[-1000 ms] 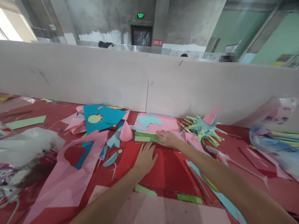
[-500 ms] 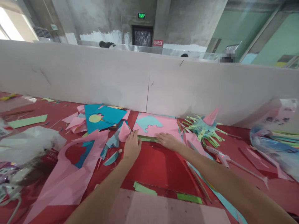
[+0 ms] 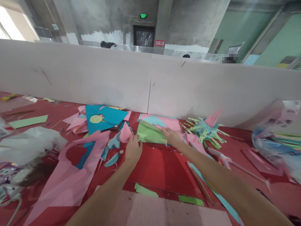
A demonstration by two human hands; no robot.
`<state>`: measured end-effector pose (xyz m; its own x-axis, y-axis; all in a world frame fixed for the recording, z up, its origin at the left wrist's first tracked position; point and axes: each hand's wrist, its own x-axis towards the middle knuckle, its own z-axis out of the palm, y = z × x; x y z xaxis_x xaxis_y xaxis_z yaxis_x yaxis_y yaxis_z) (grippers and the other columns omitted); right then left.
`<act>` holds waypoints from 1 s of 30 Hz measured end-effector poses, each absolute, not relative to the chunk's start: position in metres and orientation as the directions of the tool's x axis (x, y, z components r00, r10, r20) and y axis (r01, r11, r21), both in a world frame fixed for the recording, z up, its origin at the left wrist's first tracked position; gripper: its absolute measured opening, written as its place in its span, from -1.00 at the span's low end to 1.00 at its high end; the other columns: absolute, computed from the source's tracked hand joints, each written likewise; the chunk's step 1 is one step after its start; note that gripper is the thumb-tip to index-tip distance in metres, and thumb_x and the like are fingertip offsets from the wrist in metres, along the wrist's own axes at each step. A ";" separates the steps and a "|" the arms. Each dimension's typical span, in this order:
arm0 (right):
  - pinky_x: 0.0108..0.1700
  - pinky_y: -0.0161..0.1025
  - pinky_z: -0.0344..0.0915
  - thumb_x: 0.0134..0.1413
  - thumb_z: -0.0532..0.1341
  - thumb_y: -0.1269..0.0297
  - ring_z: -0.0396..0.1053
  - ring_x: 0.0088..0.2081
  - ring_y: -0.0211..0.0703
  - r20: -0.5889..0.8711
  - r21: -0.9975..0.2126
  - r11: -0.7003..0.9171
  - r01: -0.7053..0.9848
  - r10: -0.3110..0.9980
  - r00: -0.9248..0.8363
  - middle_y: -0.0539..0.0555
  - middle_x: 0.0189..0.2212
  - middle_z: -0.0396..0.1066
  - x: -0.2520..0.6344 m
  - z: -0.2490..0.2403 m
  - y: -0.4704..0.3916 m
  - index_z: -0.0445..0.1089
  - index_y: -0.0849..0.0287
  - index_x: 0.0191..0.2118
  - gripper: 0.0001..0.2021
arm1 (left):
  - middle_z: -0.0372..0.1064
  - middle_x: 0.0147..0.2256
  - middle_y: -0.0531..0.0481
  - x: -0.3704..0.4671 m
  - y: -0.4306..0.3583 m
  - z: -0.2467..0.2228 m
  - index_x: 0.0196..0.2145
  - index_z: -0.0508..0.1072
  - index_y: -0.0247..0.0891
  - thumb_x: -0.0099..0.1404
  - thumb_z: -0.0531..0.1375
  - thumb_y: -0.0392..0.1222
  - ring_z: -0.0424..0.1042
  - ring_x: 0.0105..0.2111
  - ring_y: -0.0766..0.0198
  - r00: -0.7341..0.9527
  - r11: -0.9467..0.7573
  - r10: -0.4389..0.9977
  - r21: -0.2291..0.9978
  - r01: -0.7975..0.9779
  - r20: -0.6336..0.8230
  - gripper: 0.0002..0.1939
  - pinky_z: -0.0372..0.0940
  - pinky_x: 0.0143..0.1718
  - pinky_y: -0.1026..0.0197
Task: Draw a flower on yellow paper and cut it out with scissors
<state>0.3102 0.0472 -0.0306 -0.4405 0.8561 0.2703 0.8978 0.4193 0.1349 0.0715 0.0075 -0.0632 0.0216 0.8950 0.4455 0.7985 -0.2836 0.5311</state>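
A green paper sheet point(image 3: 150, 132) lies over pink paper point(image 3: 172, 121) near the white partition. At its left lower corner is my left hand point(image 3: 134, 147), fingers bent and close together; what they grip, if anything, is hidden. My right hand point(image 3: 171, 136) is at the green sheet's right edge, its fingertips on or around that edge. A light blue cut piece point(image 3: 154, 120) shows above the green sheet. Beside my left hand stands a pink paper cone point(image 3: 125, 133).
A white partition point(image 3: 105, 78) runs along the back. Blue paper point(image 3: 94, 121) and pink scraps point(image 3: 76, 124) lie left, with a plastic bag point(image 3: 33, 144) nearer the edge. On the right are a fringed paper piece point(image 3: 209, 133), a glue gun point(image 3: 227, 160) and a pencil point(image 3: 201, 185).
The green sheet now lies over much of the pink paper, where only a strip of it showed before. My right hand has moved slightly right; my left hand slightly down.
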 end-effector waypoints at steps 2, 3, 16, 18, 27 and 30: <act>-0.28 -0.33 0.21 0.22 0.01 0.42 0.34 -0.20 -0.17 0.255 0.160 0.416 0.895 0.859 -0.445 0.14 -0.27 0.40 0.310 -0.029 0.048 0.27 0.21 -0.07 -0.80 | 0.30 -0.16 -0.15 0.071 0.008 -0.065 -0.14 0.28 -0.31 0.19 0.05 -0.41 0.31 -0.10 0.11 0.028 -0.290 0.892 0.522 0.802 0.452 -0.74 0.25 -0.07 0.09; -0.28 -0.33 0.21 0.23 0.00 0.42 0.34 -0.21 -0.17 0.254 0.180 0.430 0.885 0.849 -0.464 0.13 -0.28 0.39 0.310 -0.030 0.049 0.27 0.22 -0.08 -0.80 | 0.30 -0.17 -0.15 0.071 0.008 -0.065 -0.14 0.28 -0.32 0.19 0.06 -0.41 0.31 -0.10 0.11 0.029 -0.292 0.890 0.520 0.803 0.455 -0.74 0.25 -0.07 0.09; -0.07 -0.22 0.22 0.11 0.17 0.15 0.29 -0.14 -0.12 0.287 0.076 0.597 0.799 0.754 -0.591 0.11 -0.25 0.39 0.324 -0.036 0.058 0.36 0.22 -0.23 -0.77 | 0.32 -0.20 -0.11 0.072 0.007 -0.063 -0.16 0.30 -0.28 0.22 0.04 -0.40 0.33 -0.15 0.15 0.062 -0.287 0.894 0.459 0.841 0.445 -0.78 0.24 -0.12 0.13; -0.04 -0.21 0.21 0.14 0.15 0.20 0.30 -0.13 -0.14 0.320 0.013 0.600 0.800 0.755 -0.572 0.10 -0.23 0.40 0.328 -0.039 0.061 0.36 0.20 -0.21 -0.81 | 0.32 -0.20 -0.11 0.073 0.006 -0.063 -0.16 0.32 -0.27 0.23 0.03 -0.39 0.32 -0.14 0.14 0.091 -0.298 0.887 0.410 0.862 0.454 -0.78 0.23 -0.13 0.13; -0.07 -0.16 0.23 0.09 0.18 0.17 0.30 -0.10 -0.08 0.305 0.074 0.597 0.799 0.749 -0.588 0.16 -0.19 0.39 0.331 -0.047 0.064 0.33 0.22 -0.16 -0.74 | 0.31 -0.04 -0.10 0.080 0.001 -0.064 -0.11 0.38 -0.23 0.26 0.05 -0.30 0.26 -0.04 0.09 0.254 -0.385 0.844 0.203 0.900 0.472 -0.75 0.17 -0.04 0.04; -0.08 -0.16 0.23 0.09 0.18 0.13 0.31 -0.11 -0.07 0.310 0.088 0.595 0.799 0.746 -0.590 0.16 -0.20 0.39 0.330 -0.048 0.063 0.34 0.23 -0.17 -0.72 | 0.30 -0.02 -0.11 0.079 0.002 -0.067 -0.08 0.38 -0.23 0.26 0.06 -0.28 0.24 -0.01 0.08 0.267 -0.398 0.839 0.201 0.895 0.473 -0.73 0.13 0.02 0.03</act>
